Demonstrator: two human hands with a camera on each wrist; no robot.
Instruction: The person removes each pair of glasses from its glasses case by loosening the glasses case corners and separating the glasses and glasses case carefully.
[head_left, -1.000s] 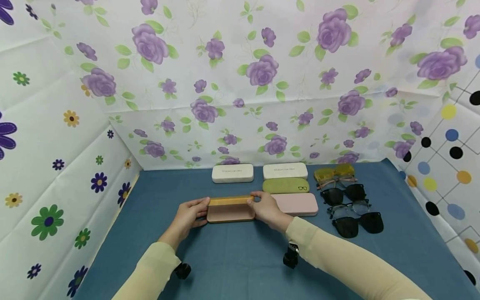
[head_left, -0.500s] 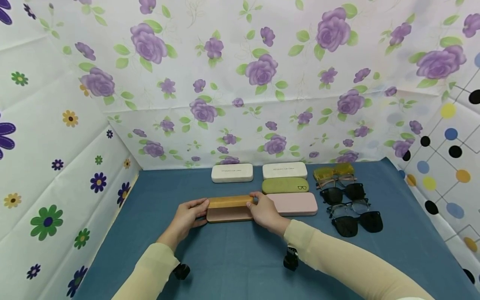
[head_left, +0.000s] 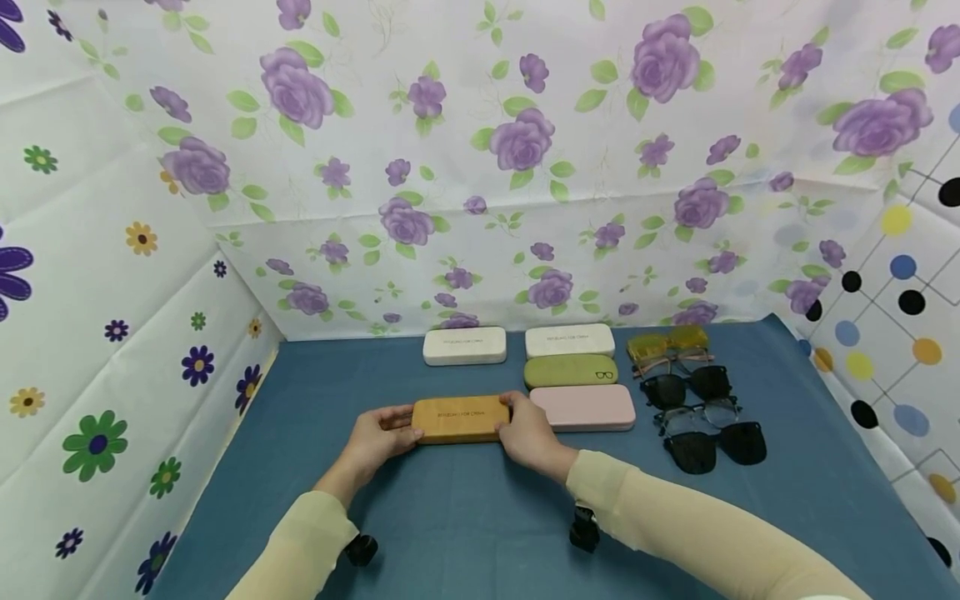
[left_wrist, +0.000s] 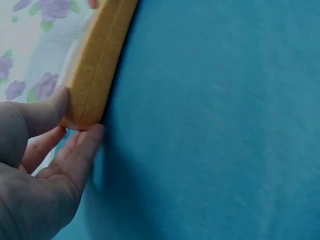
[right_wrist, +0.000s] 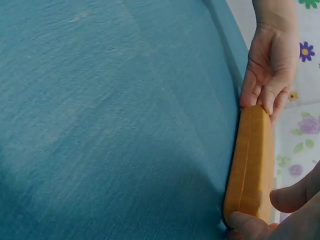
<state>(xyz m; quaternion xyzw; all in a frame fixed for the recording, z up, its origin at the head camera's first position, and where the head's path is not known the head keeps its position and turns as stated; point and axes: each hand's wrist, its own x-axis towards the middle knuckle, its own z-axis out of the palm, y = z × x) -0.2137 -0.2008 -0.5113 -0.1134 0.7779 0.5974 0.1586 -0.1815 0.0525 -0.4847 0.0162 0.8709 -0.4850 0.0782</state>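
Observation:
A mustard-yellow glasses case (head_left: 461, 420) with small lettering on its lid lies closed on the blue cloth, in the middle of the head view. My left hand (head_left: 372, 446) holds its left end, thumb by the lid's front corner and fingers around the end. At the right end, my right hand (head_left: 531, 435) grips the case between thumb and fingers. The left wrist view shows the side seam of the case (left_wrist: 97, 65) meeting along its length. Both hands and the case (right_wrist: 248, 160) appear in the right wrist view. What the case holds inside is hidden.
Right of the yellow case lies a pink case (head_left: 588, 408), with a green case (head_left: 572, 371) and a white case (head_left: 570, 341) behind it. Another white case (head_left: 465, 346) stands farther left. Several glasses, including black sunglasses (head_left: 716, 448), form a column at the right.
The yellow case stood open with its pinkish inside showing; its lid has come down toward me and is now closed. The left thumb has moved to the front of the lid.

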